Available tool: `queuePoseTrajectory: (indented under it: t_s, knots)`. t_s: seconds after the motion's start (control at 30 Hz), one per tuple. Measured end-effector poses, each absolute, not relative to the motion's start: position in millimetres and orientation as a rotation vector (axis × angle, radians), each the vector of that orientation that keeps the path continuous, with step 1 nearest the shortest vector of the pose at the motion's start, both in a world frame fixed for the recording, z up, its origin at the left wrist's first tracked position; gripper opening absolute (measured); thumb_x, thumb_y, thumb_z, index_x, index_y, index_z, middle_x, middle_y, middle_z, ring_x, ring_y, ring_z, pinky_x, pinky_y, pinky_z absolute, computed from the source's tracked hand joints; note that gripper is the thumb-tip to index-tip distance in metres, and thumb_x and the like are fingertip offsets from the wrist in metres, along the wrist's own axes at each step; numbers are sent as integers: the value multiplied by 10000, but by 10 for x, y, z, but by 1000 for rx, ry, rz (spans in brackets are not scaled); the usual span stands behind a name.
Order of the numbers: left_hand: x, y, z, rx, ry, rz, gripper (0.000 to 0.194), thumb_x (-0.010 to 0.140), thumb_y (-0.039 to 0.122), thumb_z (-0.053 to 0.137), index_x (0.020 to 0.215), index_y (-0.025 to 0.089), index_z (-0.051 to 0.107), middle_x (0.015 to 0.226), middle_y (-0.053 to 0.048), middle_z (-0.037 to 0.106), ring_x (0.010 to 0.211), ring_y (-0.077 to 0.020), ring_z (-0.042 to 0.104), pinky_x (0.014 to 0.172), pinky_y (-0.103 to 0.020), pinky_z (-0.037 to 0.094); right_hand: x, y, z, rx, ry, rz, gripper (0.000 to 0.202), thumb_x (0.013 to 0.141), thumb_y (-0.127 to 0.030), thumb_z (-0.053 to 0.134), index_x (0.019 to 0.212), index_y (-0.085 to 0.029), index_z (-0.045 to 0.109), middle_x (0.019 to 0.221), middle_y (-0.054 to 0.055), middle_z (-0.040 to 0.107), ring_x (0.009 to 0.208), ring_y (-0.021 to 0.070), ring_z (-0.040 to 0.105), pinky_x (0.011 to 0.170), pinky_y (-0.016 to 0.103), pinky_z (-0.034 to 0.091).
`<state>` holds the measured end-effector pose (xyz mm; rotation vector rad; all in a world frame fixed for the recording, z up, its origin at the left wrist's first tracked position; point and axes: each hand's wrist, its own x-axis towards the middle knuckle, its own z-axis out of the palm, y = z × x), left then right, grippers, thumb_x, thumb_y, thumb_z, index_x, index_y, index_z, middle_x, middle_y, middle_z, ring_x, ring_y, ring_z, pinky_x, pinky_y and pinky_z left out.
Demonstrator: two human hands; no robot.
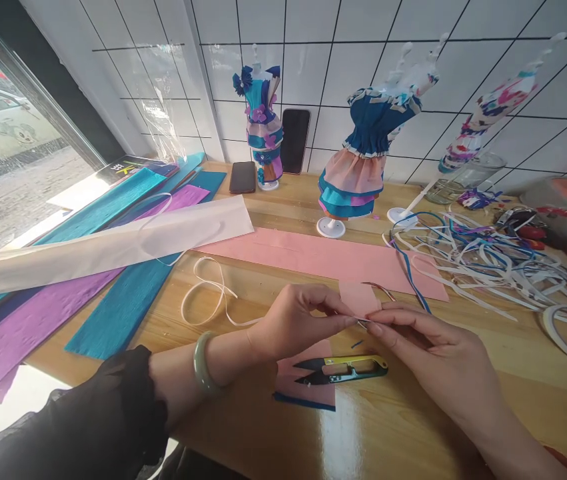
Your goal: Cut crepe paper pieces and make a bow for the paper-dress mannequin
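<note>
Pink paper strip (pixel 360 298), flat and matte, is pinched by left hand (pixel 290 323) and right hand (pixel 440 350).

Head camera above near edge of worktop (pixel 253 413), facing forward and down; hands (pixel 443 353) close below lens, tiled wall (pixel 308 60) farther off past far edge; window (pixel 28 147) at left glary, seemingly onto street.
</note>
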<state>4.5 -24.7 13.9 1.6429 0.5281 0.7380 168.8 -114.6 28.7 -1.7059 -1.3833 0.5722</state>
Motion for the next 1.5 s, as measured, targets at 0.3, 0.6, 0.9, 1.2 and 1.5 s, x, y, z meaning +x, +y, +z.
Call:
queuePoseTrajectory:
  t_s: [0.3,0.6,0.9,1.2,1.5]
  knots:
    - [55,-261,117,1523,549,696,166,759,259,636,815,107,667,861,-89,692,805,-159,642,765,-278,516,1666,-1146,309,-1742,-1293,609,166,679,-407,670,710,-245,691,749,8,718,689,188,675,634,288,569]
    - [73,-259,84,1587,553,748,162,765,260,629,841,120,661,824,-58,688,747,-120,621,726,-244,505,1667,-1147,274,-1708,-1327,585,131,703,-357,661,774,-254,701,815,9,722,769,193,677,674,282,566]
    - [57,-254,94,1709,577,722,158,761,268,629,844,140,669,794,-38,683,694,-104,591,676,-230,495,1666,-1142,278,-1691,-1369,516,117,717,-354,649,776,-268,704,808,10,714,774,201,669,677,308,565]
    - [42,-251,110,1715,594,722,148,771,264,617,807,131,671,802,-48,692,725,-120,612,695,-235,492,1685,-1155,274,-1679,-1536,470,120,778,-337,600,833,-293,696,897,3,698,915,205,644,679,291,552]
    - [42,-255,119,1684,585,734,167,760,280,633,833,135,671,819,-48,693,732,-120,623,703,-235,505,1693,-1150,279,-1689,-1586,432,141,797,-354,570,802,-295,697,879,9,693,880,208,647,677,304,544]
